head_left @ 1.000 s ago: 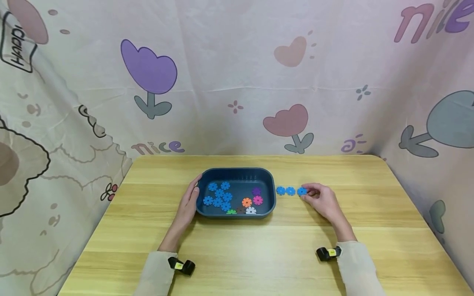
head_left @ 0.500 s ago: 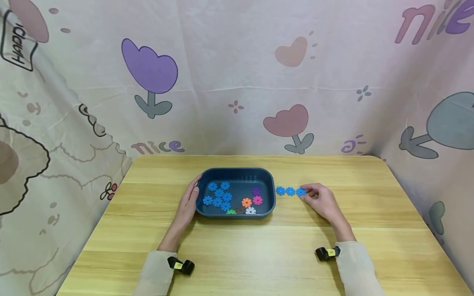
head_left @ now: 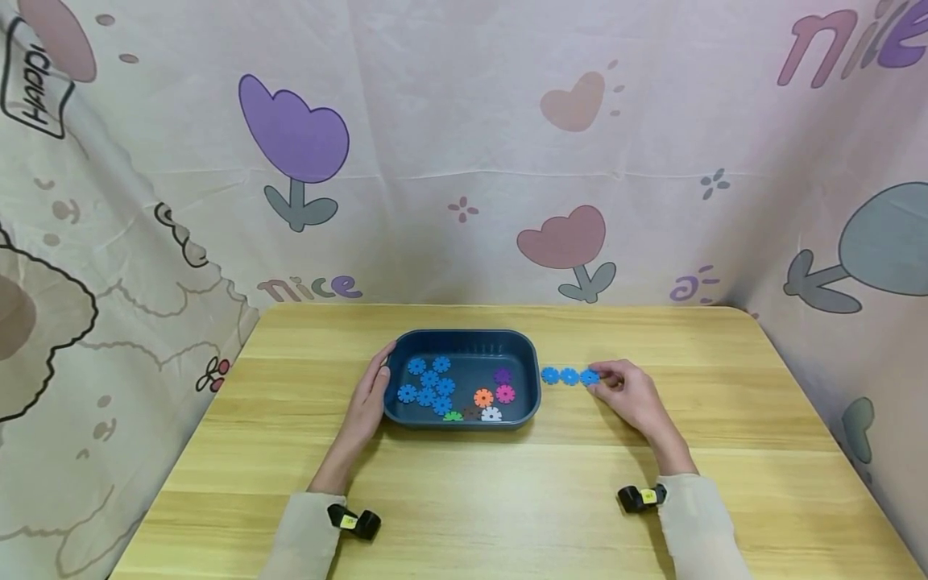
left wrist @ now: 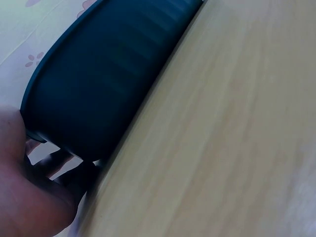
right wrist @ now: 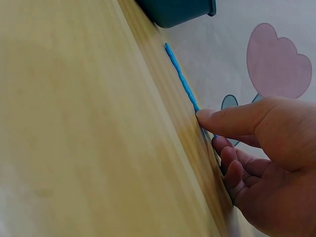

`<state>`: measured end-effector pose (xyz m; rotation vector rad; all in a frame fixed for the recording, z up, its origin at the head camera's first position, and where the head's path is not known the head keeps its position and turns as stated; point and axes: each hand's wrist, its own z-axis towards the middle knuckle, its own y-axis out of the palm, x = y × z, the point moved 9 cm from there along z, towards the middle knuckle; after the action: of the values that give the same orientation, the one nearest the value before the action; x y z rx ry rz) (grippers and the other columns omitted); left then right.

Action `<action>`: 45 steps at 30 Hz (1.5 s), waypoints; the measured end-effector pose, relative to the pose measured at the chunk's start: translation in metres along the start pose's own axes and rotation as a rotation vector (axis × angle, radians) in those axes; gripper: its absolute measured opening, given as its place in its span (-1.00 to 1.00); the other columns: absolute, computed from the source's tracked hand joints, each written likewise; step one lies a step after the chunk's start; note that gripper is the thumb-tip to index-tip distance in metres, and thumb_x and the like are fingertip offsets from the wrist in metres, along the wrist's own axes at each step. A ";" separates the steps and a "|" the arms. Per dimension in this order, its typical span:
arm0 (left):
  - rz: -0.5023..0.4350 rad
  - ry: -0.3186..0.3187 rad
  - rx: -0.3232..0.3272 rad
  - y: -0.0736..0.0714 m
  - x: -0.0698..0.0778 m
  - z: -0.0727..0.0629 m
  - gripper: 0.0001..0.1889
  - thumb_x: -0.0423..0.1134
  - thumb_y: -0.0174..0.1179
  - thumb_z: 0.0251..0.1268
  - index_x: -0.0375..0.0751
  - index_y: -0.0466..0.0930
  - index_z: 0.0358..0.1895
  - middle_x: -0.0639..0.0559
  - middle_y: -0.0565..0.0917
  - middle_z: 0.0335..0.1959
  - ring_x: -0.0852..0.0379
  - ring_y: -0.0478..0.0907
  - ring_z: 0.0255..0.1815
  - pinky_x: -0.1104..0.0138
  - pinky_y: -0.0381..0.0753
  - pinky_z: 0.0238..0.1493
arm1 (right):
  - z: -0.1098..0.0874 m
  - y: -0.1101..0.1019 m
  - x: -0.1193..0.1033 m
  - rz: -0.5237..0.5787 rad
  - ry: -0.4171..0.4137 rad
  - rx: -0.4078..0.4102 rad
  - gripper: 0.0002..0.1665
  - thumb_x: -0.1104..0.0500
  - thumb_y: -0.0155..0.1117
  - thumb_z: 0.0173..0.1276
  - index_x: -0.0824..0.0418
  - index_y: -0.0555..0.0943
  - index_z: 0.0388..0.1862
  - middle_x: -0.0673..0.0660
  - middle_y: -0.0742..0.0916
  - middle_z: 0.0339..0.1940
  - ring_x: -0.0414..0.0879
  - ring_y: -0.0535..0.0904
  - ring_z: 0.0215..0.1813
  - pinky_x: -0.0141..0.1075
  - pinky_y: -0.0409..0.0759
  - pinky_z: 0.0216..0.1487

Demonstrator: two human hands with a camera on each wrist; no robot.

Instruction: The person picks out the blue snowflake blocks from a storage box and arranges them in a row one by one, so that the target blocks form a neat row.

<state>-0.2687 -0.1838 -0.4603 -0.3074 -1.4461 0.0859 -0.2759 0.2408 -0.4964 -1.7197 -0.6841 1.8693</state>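
In the head view my left hand (head_left: pixel 368 403) holds the left end of a dark blue tray (head_left: pixel 464 424), its fingers against the outer end wall. The left wrist view shows those fingers at the tray's corner (left wrist: pixel 89 98). Right of the tray lies a row of blue snowflake discs: a left disc (head_left: pixel 550 375), a middle disc (head_left: pixel 569 376) and a right disc (head_left: pixel 590 377). My right hand (head_left: pixel 629 395) pinches the right disc between thumb and fingers. Seen edge-on in the right wrist view, the blue row (right wrist: pixel 182 79) lies along the table; the fingers partly cover its near end.
Inside the tray, several blue discs (head_left: pixel 429 379) cluster at the left. Purple (head_left: pixel 503 376), pink (head_left: pixel 505 394), orange (head_left: pixel 483 397), white (head_left: pixel 491 414), brown (head_left: pixel 471 412) and green (head_left: pixel 453 416) discs lie to the right. A printed curtain (head_left: pixel 406 161) hangs behind the wooden table (head_left: pixel 471 499).
The right hand has moved its disc slightly left, closing the gap to the middle disc, so the row now looks continuous. The left hand and tray stay put.
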 end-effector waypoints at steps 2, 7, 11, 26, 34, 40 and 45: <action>0.004 -0.001 0.003 0.000 -0.001 0.000 -0.49 -0.28 -0.33 0.75 -0.25 0.09 0.63 -0.19 0.10 0.65 -0.20 -0.05 0.66 -0.17 -0.07 0.59 | 0.000 0.000 -0.001 0.004 -0.001 0.000 -0.58 0.27 0.45 0.37 0.33 0.67 0.18 0.25 0.68 -0.05 0.06 0.59 -0.08 -0.19 0.57 -0.13; 0.006 -0.002 0.003 -0.001 -0.002 -0.001 -0.49 -0.27 -0.33 0.75 -0.25 0.09 0.63 -0.19 0.11 0.65 -0.20 -0.05 0.66 -0.17 -0.07 0.59 | 0.000 0.000 -0.002 0.009 -0.002 0.000 -0.58 0.28 0.44 0.37 0.34 0.67 0.18 0.26 0.68 -0.04 0.07 0.58 -0.08 -0.15 0.57 -0.11; 0.003 -0.003 0.001 0.000 0.000 -0.001 -0.49 -0.27 -0.33 0.75 -0.26 0.09 0.63 -0.19 0.11 0.65 -0.19 -0.05 0.66 -0.16 -0.06 0.59 | 0.000 0.000 -0.002 0.005 -0.004 0.002 -0.58 0.28 0.44 0.37 0.34 0.67 0.18 0.27 0.68 -0.04 0.07 0.58 -0.09 -0.12 0.58 -0.10; 0.009 0.034 0.027 -0.002 -0.033 0.008 -0.49 -0.16 -0.34 0.77 -0.05 0.11 0.65 -0.07 0.12 0.65 -0.11 -0.05 0.66 -0.15 -0.10 0.60 | -0.001 -0.002 -0.003 0.011 -0.011 0.010 -0.56 0.28 0.45 0.36 0.35 0.66 0.19 0.26 0.68 -0.03 0.06 0.58 -0.09 -0.17 0.57 -0.10; 0.000 0.036 0.018 0.000 -0.024 0.006 -0.49 -0.20 -0.33 0.76 -0.10 0.11 0.64 -0.11 0.11 0.65 -0.16 -0.06 0.66 -0.19 -0.10 0.59 | -0.003 -0.009 0.000 0.036 -0.008 0.073 -0.63 0.30 0.44 0.36 0.32 0.68 0.14 0.21 0.71 -0.12 0.00 0.59 -0.15 -0.40 0.58 -0.18; -0.001 0.023 0.006 0.001 -0.008 0.001 -0.50 -0.27 -0.30 0.75 -0.25 0.11 0.62 -0.22 0.12 0.64 -0.24 -0.06 0.65 -0.22 -0.10 0.57 | -0.006 -0.013 -0.009 0.065 -0.046 0.078 -0.66 0.33 0.40 0.38 0.32 0.68 0.13 0.18 0.73 -0.15 -0.01 0.61 -0.12 -0.49 0.61 -0.12; 0.019 0.038 0.024 0.000 -0.027 0.006 -0.49 -0.17 -0.33 0.77 -0.08 0.11 0.65 -0.10 0.12 0.65 -0.15 -0.05 0.66 -0.17 -0.11 0.59 | -0.007 -0.017 -0.033 0.113 -0.099 0.084 -0.67 0.34 0.40 0.38 0.33 0.69 0.11 0.18 0.74 -0.13 0.00 0.61 -0.10 -0.45 0.64 -0.13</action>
<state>-0.2778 -0.1896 -0.4860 -0.3010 -1.4040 0.1121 -0.2658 0.2320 -0.4608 -1.6525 -0.5479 2.0417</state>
